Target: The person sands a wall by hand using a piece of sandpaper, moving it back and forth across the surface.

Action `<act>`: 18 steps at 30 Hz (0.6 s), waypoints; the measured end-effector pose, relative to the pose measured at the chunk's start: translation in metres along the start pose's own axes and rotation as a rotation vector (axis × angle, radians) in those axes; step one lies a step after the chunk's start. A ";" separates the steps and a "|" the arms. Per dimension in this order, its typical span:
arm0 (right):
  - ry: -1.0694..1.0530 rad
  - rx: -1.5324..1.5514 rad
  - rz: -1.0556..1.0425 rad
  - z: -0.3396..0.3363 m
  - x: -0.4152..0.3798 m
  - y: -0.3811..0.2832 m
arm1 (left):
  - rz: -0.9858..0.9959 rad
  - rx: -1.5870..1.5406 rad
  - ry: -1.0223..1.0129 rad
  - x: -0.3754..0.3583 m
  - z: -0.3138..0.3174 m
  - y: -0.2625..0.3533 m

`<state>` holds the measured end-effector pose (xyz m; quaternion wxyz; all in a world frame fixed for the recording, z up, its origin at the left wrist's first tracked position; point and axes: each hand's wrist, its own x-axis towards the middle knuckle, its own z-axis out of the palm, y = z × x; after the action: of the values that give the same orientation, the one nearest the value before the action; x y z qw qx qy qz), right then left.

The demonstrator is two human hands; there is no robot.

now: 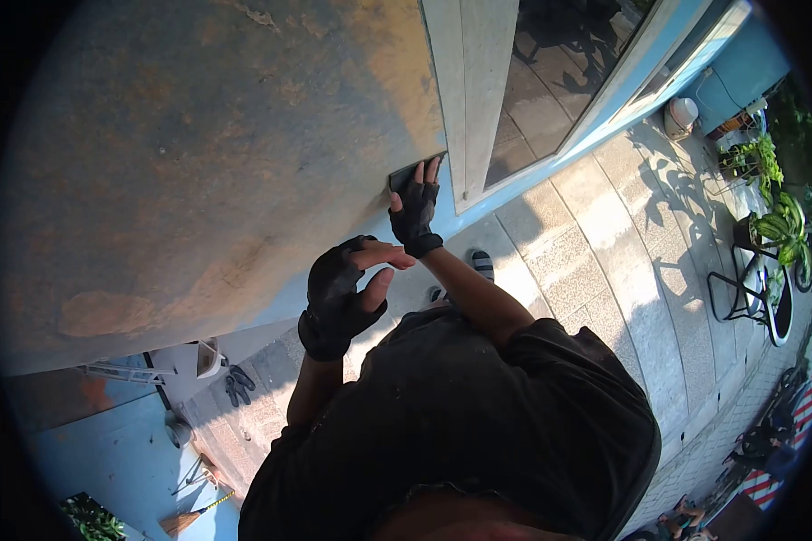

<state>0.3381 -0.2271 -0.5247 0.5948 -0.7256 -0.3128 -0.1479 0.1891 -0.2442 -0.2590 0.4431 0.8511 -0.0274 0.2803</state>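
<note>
My right hand [417, 212], in a black fingerless glove, holds a dark flat pad [401, 180] against the wall [244, 153]. Its fingers lie stretched over the pad, close to the pale frame [478, 90] of a window or door. The pad's exact kind cannot be made out. Lower and to the left, my left hand [343, 293] wears a matching glove. Nothing shows in it, and its thumb stands apart from the bent fingers near my right wrist. The wall's surface is patchy, grey-brown with ochre areas.
Paving tiles [595, 270] run along the wall under my sandalled feet. On the right are potted plants [780, 225], a black metal stand [735, 298] and a white bucket [682, 113]. Dark slippers [239, 385], a white chair [209, 359] and a broom [182, 521] are at lower left.
</note>
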 end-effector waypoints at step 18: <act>0.008 0.028 0.079 0.004 0.005 -0.008 | 0.020 0.043 -0.021 0.002 0.002 0.004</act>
<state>0.3358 -0.2212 -0.5166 0.6116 -0.7283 -0.2836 -0.1230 0.1907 -0.2479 -0.2565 0.4217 0.8630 -0.0348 0.2762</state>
